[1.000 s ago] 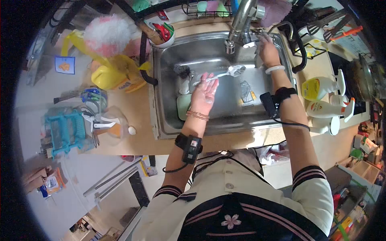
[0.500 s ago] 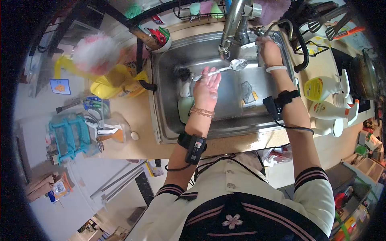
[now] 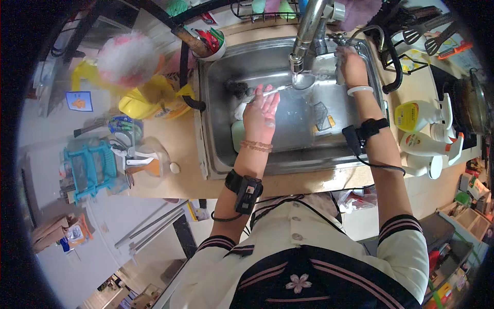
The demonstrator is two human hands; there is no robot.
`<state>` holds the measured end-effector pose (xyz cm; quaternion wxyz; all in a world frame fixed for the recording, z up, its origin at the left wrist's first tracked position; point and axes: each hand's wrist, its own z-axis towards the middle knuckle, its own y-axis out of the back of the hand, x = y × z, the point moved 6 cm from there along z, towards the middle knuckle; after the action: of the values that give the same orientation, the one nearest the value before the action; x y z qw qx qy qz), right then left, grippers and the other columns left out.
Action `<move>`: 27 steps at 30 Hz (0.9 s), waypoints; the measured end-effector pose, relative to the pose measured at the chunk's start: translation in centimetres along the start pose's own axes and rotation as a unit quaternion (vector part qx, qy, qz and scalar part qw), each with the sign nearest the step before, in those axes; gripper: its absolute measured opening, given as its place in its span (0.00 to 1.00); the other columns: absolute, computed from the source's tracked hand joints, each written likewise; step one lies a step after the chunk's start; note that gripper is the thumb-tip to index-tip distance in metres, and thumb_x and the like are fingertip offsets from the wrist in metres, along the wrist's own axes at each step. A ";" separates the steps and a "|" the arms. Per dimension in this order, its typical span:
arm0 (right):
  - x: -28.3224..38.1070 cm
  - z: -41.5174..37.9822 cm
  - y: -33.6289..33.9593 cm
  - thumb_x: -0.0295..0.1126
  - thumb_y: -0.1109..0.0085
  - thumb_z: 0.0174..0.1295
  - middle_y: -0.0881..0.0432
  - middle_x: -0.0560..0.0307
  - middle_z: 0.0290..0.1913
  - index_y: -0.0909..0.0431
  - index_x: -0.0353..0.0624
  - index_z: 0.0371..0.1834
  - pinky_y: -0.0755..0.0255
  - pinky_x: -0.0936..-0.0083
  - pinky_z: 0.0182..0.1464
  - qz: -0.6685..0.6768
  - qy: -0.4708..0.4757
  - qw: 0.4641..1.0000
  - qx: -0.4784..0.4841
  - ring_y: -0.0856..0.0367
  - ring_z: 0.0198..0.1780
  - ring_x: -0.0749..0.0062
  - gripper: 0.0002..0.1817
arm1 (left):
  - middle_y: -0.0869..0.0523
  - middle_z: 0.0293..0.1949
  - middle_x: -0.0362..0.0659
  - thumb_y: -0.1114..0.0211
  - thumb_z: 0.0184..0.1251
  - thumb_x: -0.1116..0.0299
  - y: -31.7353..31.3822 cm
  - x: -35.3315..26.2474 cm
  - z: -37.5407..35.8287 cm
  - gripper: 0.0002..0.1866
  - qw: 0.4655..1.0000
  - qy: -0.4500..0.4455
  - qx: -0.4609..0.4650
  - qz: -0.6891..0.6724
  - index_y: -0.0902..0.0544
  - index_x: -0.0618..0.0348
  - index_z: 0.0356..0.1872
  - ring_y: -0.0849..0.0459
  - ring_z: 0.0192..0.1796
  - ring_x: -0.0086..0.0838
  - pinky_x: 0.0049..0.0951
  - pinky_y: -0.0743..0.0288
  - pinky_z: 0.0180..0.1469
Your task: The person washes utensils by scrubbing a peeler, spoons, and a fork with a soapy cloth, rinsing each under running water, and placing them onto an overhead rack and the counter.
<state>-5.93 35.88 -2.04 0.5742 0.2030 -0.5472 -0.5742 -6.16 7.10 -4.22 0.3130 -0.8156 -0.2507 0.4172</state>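
My left hand (image 3: 261, 116) is palm up over the sink (image 3: 221, 159), with a metal spoon (image 3: 304, 82) lying across the curled fingers. The spoon's bowl points right, directly below the mouth of the faucet (image 3: 297, 62), where a short stream of water meets it. My right hand (image 3: 352, 67) is at the sink's back right corner, close to the small curved tap (image 3: 378, 36). Its fingers are bent and partly hidden; I cannot tell what they grip. A black scrubber (image 3: 235, 88) and a pale green item (image 3: 237, 135) lie left of my left hand.
A strainer-like piece (image 3: 322, 117) lies on the sink floor. Spray bottles (image 3: 414, 116) stand right of the sink. A yellow bottle (image 3: 149, 109) and a container of utensils (image 3: 149, 164) are on the left. A black rack bar (image 3: 395, 67) rises beside the right edge.
The white foam on the spoon's bowl has gone, and water now falls onto it from the faucet. Both hands stay in nearly the same places; the view has shifted slightly.
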 end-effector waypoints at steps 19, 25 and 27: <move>-6.7 -14.5 4.7 0.19 0.49 0.48 0.23 0.49 0.43 0.27 0.38 0.42 0.37 0.76 0.50 0.170 -0.239 0.948 -0.121 0.26 0.47 0.63 0.15 | 0.25 0.38 0.45 0.45 0.59 0.70 -0.3 6.5 3.9 0.09 0.998 0.062 -0.020 0.020 0.29 0.61 0.39 0.25 0.44 0.33 0.35 0.28 0.49; -8.7 -18.6 4.9 0.18 0.49 0.46 0.23 0.49 0.42 0.27 0.39 0.42 0.36 0.76 0.50 0.149 -0.238 0.950 -0.136 0.26 0.47 0.61 0.16 | 0.23 0.36 0.44 0.45 0.59 0.69 -1.9 9.2 4.5 0.10 0.995 0.088 -0.010 0.048 0.28 0.60 0.40 0.24 0.41 0.33 0.34 0.28 0.47; -8.9 -19.6 4.9 0.17 0.51 0.46 0.24 0.48 0.42 0.27 0.38 0.41 0.37 0.76 0.51 0.157 -0.253 0.946 -0.132 0.26 0.47 0.61 0.17 | 0.24 0.41 0.47 0.46 0.60 0.69 -2.3 9.6 4.8 0.12 0.994 0.089 -0.001 0.069 0.30 0.61 0.44 0.25 0.45 0.36 0.35 0.29 0.50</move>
<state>15.35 37.27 -7.58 0.5213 -0.1146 -0.6190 -0.5762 -5.44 16.57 -9.75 0.3031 -0.8654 -0.1652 0.3632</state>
